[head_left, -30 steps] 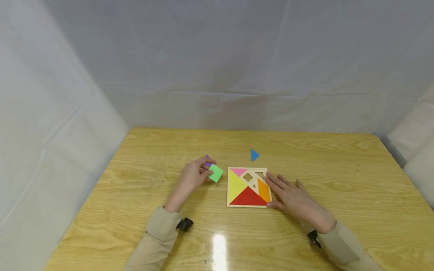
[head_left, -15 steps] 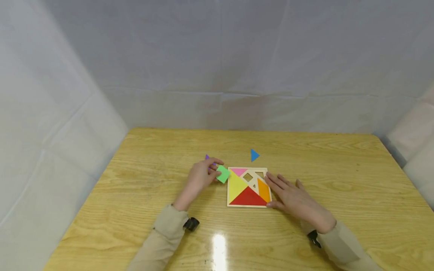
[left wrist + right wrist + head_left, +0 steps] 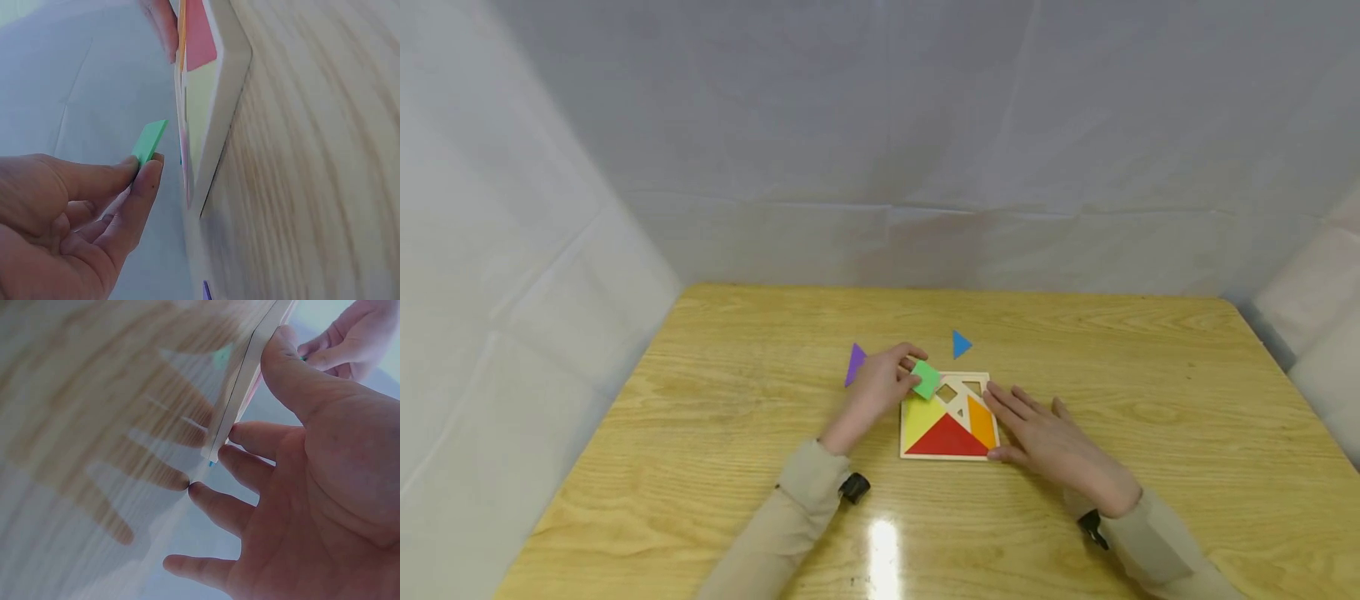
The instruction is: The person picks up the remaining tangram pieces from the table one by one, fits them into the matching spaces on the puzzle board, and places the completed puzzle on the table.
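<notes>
1. At far left, my beige left sleeve [image 3: 775,525] reaches across the tabletop [image 3: 722,375], with a black band [image 3: 854,488] at the wrist.
2. The purple triangle [image 3: 854,364] lies on the tabletop just beyond my left grip [image 3: 877,383], which partly covers it in the head view.
3. That left grip is grasping the green square [image 3: 926,380], pinched between thumb and fingers. The square is tilted above the upper left part of the board [image 3: 946,457] and clear of it in the left wrist view.
4. The yellow triangle [image 3: 921,423] fills the board's left side, partly hidden under the green square.
5. The red triangle [image 3: 947,437] sits along the board's near side.
6. A square slot [image 3: 947,393] shows bare just right of the green square, with a small hole [image 3: 960,413] nearby.
7. The blue triangle [image 3: 961,344] lies on the tabletop beyond the board.
8. A triangular slot [image 3: 973,388] is at the board's far right corner, and the orange piece [image 3: 981,421] sits nearer me.
9. My right grip [image 3: 1051,442] is released, fingers spread; its thumb and two fingertips touch the board's right edge.
</notes>
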The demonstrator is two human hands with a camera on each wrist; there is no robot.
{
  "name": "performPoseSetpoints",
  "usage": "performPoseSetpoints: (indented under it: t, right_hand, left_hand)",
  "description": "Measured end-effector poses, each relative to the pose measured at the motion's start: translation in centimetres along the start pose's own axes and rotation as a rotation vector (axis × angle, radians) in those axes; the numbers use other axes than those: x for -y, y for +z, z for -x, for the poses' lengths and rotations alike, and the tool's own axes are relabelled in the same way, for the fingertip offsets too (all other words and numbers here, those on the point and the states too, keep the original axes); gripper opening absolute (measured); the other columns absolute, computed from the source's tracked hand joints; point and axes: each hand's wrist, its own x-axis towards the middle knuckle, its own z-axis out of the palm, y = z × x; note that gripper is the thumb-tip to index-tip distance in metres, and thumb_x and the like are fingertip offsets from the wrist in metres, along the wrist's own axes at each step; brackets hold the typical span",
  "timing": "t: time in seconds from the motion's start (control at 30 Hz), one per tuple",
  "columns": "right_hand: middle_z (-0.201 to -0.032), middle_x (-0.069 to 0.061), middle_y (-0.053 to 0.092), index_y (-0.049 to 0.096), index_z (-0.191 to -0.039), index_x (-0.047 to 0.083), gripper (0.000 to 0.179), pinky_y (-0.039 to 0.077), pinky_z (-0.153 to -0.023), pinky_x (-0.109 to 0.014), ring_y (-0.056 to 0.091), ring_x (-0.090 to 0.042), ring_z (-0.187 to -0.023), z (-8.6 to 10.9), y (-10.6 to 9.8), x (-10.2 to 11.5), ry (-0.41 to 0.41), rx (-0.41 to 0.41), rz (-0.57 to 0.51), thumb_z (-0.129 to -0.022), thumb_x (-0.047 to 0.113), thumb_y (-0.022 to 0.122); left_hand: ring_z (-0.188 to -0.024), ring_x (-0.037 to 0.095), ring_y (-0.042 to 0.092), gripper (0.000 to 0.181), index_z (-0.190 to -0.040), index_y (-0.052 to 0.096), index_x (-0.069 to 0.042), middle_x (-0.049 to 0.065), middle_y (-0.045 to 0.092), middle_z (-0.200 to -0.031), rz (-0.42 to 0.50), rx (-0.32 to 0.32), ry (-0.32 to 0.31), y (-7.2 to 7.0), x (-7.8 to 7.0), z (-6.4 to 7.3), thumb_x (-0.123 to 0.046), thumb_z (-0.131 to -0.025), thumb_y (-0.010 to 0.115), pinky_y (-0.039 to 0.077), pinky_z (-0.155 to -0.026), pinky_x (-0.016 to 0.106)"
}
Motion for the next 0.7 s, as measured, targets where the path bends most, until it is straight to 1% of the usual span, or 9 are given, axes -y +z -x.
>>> performPoseSetpoints:
  t: [0.1, 0.3, 0.43, 0.53, 0.7]
  right_hand:
    - [-0.164, -0.011, 0.030, 0.033, -0.159, 0.009, 0.077, 0.026, -0.103, -0.081, 0.036, -0.042, -0.145, 0.0, 0.0, 0.0, -0.002, -0.003, 0.002, -0.097, 0.045, 0.064]
    - [-0.164, -0.011, 0.032, 0.034, -0.158, 0.009, 0.076, 0.028, -0.102, -0.081, 0.038, -0.041, -0.144, 0.1, 0.0, -0.1, -0.013, -0.014, 0.016, -0.097, 0.043, 0.064]
    - [-0.164, -0.011, 0.032, 0.034, -0.158, 0.009, 0.076, 0.028, -0.102, -0.081, 0.038, -0.041, -0.144, 0.1, 0.1, -0.1, -0.014, -0.015, 0.014, -0.097, 0.043, 0.064]
    - [-0.164, -0.011, 0.032, 0.034, -0.158, 0.009, 0.076, 0.028, -0.101, -0.081, 0.038, -0.041, -0.144, 0.1, 0.1, -0.2, -0.014, -0.017, 0.010, -0.097, 0.043, 0.064]
    - [-0.163, -0.011, 0.032, 0.034, -0.158, 0.008, 0.076, 0.028, -0.101, -0.081, 0.039, -0.041, -0.144, 0.1, 0.0, -0.1, -0.017, -0.017, 0.016, -0.097, 0.042, 0.065]
  left_hand:
    - [-0.097, 0.026, 0.069, 0.029, -0.126, 0.066, -0.006, 0.013, 0.070, -0.112, -0.002, 0.030, 0.011, 0.6, -0.3, -0.3, -0.003, -0.097, 0.066, 0.057, -0.073, 0.028]
    - [-0.094, 0.024, 0.071, 0.029, -0.126, 0.066, -0.007, 0.012, 0.072, -0.110, -0.029, 0.067, 0.052, 1.8, -0.8, -0.8, -0.003, -0.097, 0.066, 0.058, -0.074, 0.028]
    - [-0.097, 0.025, 0.070, 0.028, -0.125, 0.066, -0.007, 0.012, 0.072, -0.109, -0.049, 0.095, 0.071, 2.4, -0.8, -1.0, -0.002, -0.097, 0.066, 0.058, -0.079, 0.031]
    - [-0.098, 0.025, 0.069, 0.028, -0.125, 0.067, -0.006, 0.012, 0.072, -0.109, -0.070, 0.102, 0.085, 2.7, -0.8, -1.1, -0.002, -0.097, 0.066, 0.058, -0.083, 0.033]
    - [-0.099, 0.024, 0.068, 0.029, -0.124, 0.068, -0.005, 0.012, 0.072, -0.111, -0.110, 0.086, 0.105, 3.0, -0.7, -1.2, -0.002, -0.095, 0.068, 0.057, -0.087, 0.034]
